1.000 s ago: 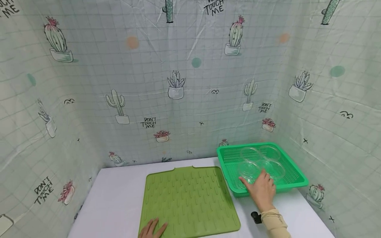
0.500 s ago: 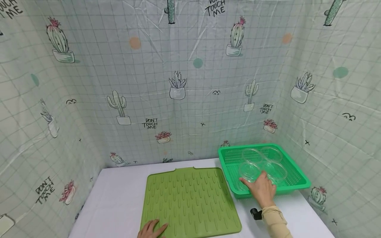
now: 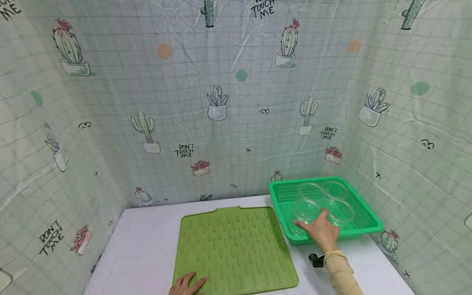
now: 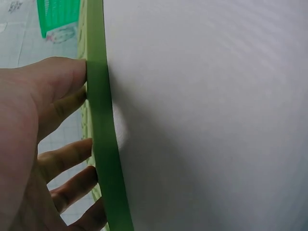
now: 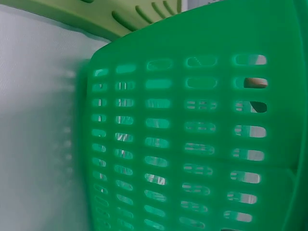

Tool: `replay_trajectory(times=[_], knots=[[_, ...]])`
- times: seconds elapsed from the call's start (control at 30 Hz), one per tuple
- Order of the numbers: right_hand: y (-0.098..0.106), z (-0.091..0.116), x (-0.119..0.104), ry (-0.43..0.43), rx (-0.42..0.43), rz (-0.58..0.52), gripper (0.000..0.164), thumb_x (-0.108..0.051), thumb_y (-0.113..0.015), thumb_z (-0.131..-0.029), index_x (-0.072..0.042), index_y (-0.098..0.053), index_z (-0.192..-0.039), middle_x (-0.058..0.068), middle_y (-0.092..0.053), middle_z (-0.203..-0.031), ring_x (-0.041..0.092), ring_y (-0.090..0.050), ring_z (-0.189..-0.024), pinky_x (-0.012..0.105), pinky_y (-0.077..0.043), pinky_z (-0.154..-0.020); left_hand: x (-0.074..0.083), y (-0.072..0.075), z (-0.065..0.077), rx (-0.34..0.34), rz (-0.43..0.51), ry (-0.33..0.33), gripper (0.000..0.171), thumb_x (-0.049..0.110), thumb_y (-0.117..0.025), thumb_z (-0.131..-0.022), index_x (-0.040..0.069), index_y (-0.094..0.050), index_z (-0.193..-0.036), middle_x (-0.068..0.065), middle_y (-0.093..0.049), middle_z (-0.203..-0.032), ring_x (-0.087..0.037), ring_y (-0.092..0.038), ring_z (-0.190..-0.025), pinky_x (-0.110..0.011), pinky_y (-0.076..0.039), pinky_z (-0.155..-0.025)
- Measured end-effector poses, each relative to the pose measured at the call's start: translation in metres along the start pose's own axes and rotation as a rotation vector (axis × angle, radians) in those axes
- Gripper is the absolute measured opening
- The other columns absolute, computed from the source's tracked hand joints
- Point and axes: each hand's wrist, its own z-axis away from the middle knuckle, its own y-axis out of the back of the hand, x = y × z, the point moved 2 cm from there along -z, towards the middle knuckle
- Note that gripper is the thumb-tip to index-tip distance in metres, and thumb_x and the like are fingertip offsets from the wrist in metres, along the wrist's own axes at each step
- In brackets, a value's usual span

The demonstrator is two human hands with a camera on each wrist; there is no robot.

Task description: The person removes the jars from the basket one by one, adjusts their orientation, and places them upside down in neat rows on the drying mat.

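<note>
A green perforated plastic basket (image 3: 363,232) stands at the right of the table in the head view. Inside it are several clear round plastic cups. My right hand (image 3: 323,232) reaches over the near rim, thumb and fingers curved around the near-left clear cup (image 3: 305,207). In the right wrist view the slotted basket wall (image 5: 221,115) hides that hand almost wholly. My left hand (image 3: 186,285) rests on the near edge of an olive-green ridged mat (image 3: 236,246). Its fingers (image 4: 67,156) are spread, touching the mat's edge in the left wrist view.
A white-covered table (image 3: 136,241) bears the mat and basket. Cactus-printed cloth (image 3: 169,94) hangs behind and on both sides. A small black device (image 3: 316,260) sits at my right wrist, beside the tan sleeve (image 3: 341,270).
The right hand and the near-left cup have shifted very slightly left. The left hand stays on the mat. The head view has swayed a little.
</note>
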Motion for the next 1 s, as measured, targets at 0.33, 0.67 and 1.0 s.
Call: replay_trajectory(times=[0.33, 0.67, 1.0], knots=[[-0.0046, -0.0048, 0.0022, 0.001, 0.041, -0.007, 0.119, -0.067, -0.071, -0.071, 0.008, -0.016, -0.145, 0.008, -0.055, -0.055, 0.023, -0.048, -0.047, 0.043, -0.037, -0.061, -0.0012, 0.003, -0.0004, -0.014, 0.046, 0.006, 0.038, 0.048, -0.057, -0.091, 0.029, -0.067, -0.123, -0.018, -0.056, -0.123, -0.041, -0.054, -0.105, -0.057, -0.045, -0.074], [-0.0077, -0.0066, 0.0007, -0.012, 0.067, -0.026, 0.116, -0.067, -0.07, -0.072, 0.005, -0.016, -0.146, 0.01, -0.059, -0.063, 0.024, -0.049, -0.05, 0.036, -0.034, -0.054, -0.0011, 0.0051, 0.0018, -0.007, 0.066, 0.027, 0.038, 0.048, -0.057, -0.091, 0.027, -0.068, -0.122, -0.018, -0.056, -0.124, -0.041, -0.054, -0.105, -0.056, -0.045, -0.073], [-0.0089, -0.0039, -0.0005, -0.051, 0.148, -0.169, 0.112, -0.065, -0.068, -0.075, -0.002, -0.013, -0.149, 0.026, -0.062, -0.101, 0.019, -0.039, -0.048, 0.033, -0.03, -0.044, -0.0069, 0.0, 0.0005, 0.047, 0.072, -0.002, 0.035, 0.043, -0.059, -0.091, 0.026, -0.068, -0.121, -0.018, -0.056, -0.125, -0.041, -0.054, -0.107, -0.057, -0.045, -0.074]])
